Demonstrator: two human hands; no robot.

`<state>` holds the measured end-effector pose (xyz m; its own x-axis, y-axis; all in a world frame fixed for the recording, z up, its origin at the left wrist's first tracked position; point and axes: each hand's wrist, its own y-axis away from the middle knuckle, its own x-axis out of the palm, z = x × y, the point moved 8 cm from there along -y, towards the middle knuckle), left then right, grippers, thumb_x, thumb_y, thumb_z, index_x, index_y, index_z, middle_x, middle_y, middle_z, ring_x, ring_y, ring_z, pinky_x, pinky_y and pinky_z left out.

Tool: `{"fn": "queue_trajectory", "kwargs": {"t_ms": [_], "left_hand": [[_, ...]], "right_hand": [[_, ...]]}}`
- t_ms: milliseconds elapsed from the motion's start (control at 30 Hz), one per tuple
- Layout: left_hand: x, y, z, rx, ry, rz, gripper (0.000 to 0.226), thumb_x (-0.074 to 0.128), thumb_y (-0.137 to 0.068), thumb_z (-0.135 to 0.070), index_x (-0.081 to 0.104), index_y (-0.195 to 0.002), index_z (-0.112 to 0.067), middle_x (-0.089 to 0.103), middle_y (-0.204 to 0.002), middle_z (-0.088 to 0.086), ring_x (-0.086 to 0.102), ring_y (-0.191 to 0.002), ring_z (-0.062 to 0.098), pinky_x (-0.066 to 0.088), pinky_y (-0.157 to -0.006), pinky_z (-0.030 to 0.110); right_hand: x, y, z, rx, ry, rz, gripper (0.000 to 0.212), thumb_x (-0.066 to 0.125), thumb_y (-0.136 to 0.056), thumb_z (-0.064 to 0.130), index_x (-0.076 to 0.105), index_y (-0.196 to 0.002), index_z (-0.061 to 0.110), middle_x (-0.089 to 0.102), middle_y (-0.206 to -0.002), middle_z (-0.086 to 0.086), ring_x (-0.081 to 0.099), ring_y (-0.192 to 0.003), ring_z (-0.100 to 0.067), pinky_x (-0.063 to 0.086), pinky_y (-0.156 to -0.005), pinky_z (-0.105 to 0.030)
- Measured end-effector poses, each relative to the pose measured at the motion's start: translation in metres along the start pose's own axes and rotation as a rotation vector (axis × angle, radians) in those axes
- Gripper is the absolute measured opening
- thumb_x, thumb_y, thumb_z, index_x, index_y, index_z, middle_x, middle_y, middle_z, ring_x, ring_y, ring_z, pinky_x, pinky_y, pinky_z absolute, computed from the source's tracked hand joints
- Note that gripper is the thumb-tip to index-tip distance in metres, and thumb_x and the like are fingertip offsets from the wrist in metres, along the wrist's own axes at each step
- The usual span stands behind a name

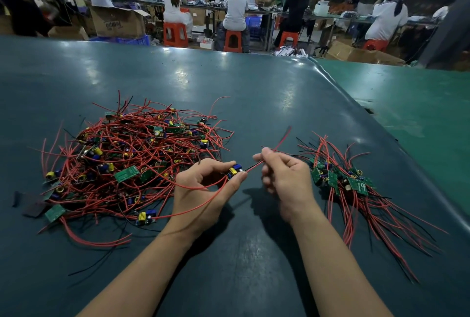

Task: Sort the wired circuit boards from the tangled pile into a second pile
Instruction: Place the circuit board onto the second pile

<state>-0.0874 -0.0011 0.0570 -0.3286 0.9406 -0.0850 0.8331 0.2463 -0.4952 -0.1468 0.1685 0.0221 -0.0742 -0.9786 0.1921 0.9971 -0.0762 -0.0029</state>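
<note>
A big tangled pile [132, 161] of small green circuit boards with red and black wires lies on the left of the dark green table [254, 103]. A smaller, tidier second pile [340, 179] lies to the right, its wires trailing toward me. Between them, my left hand [203, 194] grips one circuit board [234, 170] with blue and yellow parts between thumb and fingers; a red wire loops under that hand. My right hand [284, 177] pinches that board's red and black wire pair [277, 145], which runs up and right from the board.
A lighter green table surface [407, 103] adjoins on the right along a raised seam. Dark scraps [33, 205] lie at the left edge of the big pile. Beyond the table's far edge, several seated people work on orange stools [175, 34] among cardboard boxes.
</note>
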Motion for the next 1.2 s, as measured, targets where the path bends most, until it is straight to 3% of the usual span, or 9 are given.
{"fn": "queue_trajectory", "kwargs": {"t_ms": [167, 300, 367, 467, 567, 633, 800, 967, 1200], "left_hand": [[0.001, 0.005, -0.005, 0.092, -0.054, 0.030, 0.018, 0.085, -0.076, -0.019, 0.076, -0.091, -0.018, 0.073, -0.080, 0.000, 0.070, -0.069, 0.020, 0.058, -0.073, 0.040], [-0.001, 0.004, -0.003, 0.108, 0.000, -0.043, 0.019, 0.084, -0.076, -0.011, 0.075, -0.093, -0.010, 0.073, -0.085, 0.000, 0.070, -0.071, 0.015, 0.056, -0.070, 0.022], [-0.004, 0.002, -0.005, 0.134, 0.075, -0.078, 0.019, 0.081, -0.076, -0.003, 0.070, -0.090, 0.001, 0.072, -0.096, 0.007, 0.071, -0.081, 0.015, 0.055, -0.074, 0.021], [-0.003, -0.003, 0.002, 0.165, 0.136, -0.049, 0.023, 0.079, -0.074, -0.001, 0.058, -0.082, 0.005, 0.069, -0.103, 0.019, 0.070, -0.092, 0.029, 0.057, -0.081, 0.034], [0.001, -0.014, 0.025, -0.164, 0.225, -0.015, 0.063, 0.097, -0.051, -0.035, 0.054, -0.081, 0.001, 0.071, -0.071, 0.005, 0.068, -0.068, 0.021, 0.056, -0.069, 0.027], [-0.006, -0.012, 0.023, -0.160, 0.314, -0.063, 0.053, 0.086, -0.062, -0.033, 0.051, -0.083, 0.001, 0.065, -0.060, 0.008, 0.062, -0.048, 0.017, 0.052, -0.050, 0.024], [0.005, -0.008, 0.031, -0.420, 0.691, 0.021, 0.053, 0.072, -0.063, -0.052, 0.061, -0.088, -0.006, 0.044, -0.042, -0.002, 0.034, -0.031, 0.005, 0.024, -0.042, 0.020], [0.017, -0.001, 0.029, -0.410, 0.443, 0.147, 0.035, 0.066, -0.072, -0.039, 0.066, -0.082, -0.005, 0.046, -0.041, -0.006, 0.036, -0.028, 0.004, 0.025, -0.036, 0.013], [0.029, 0.008, 0.033, -0.488, 0.393, 0.309, 0.027, 0.066, -0.075, -0.038, 0.073, -0.083, -0.012, 0.047, -0.051, 0.003, 0.038, -0.030, 0.003, 0.025, -0.030, 0.012]], "right_hand": [[-0.038, -0.010, 0.000, 0.104, -0.419, -0.263, 0.030, 0.051, -0.100, 0.015, 0.060, -0.073, 0.006, 0.041, -0.046, 0.007, 0.034, -0.034, -0.003, 0.022, -0.031, -0.014], [-0.025, -0.008, -0.017, 0.274, -0.580, -0.231, 0.031, 0.044, -0.098, 0.013, 0.045, -0.067, 0.014, 0.029, -0.038, 0.010, 0.027, -0.028, -0.003, 0.017, -0.027, -0.013], [-0.024, -0.007, -0.021, 0.260, -0.398, -0.234, 0.032, 0.047, -0.099, 0.015, 0.050, -0.067, 0.012, 0.033, -0.039, 0.008, 0.030, -0.030, -0.004, 0.020, -0.029, -0.013], [-0.031, -0.005, -0.003, 0.021, 0.207, -0.290, 0.020, 0.060, -0.096, 0.026, 0.063, -0.083, 0.010, 0.049, -0.051, 0.004, 0.046, -0.045, -0.012, 0.036, -0.046, -0.022], [-0.023, 0.002, 0.012, -0.196, 0.677, -0.259, 0.023, 0.068, -0.088, 0.040, 0.061, -0.103, 0.024, 0.057, -0.069, 0.003, 0.055, -0.066, -0.010, 0.040, -0.063, -0.022], [-0.015, 0.005, 0.015, -0.229, 0.888, -0.222, 0.021, 0.065, -0.089, 0.044, 0.069, -0.097, 0.025, 0.061, -0.086, 0.001, 0.057, -0.079, -0.017, 0.041, -0.070, -0.027], [-0.017, 0.005, 0.025, -0.270, 0.499, -0.223, 0.013, 0.062, -0.094, 0.025, 0.068, -0.084, 0.020, 0.063, -0.072, 0.007, 0.055, -0.064, -0.010, 0.042, -0.064, -0.022], [0.034, 0.020, -0.002, 0.121, 0.032, 0.370, 0.052, 0.058, -0.079, 0.060, 0.077, -0.090, 0.014, 0.046, -0.055, 0.005, 0.034, -0.043, -0.005, 0.021, -0.042, -0.014], [0.032, 0.019, -0.003, 0.090, -0.017, 0.336, 0.021, 0.061, -0.094, 0.022, 0.077, -0.088, 0.011, 0.037, -0.045, 0.011, 0.022, -0.039, -0.005, 0.018, -0.039, -0.015]]}}
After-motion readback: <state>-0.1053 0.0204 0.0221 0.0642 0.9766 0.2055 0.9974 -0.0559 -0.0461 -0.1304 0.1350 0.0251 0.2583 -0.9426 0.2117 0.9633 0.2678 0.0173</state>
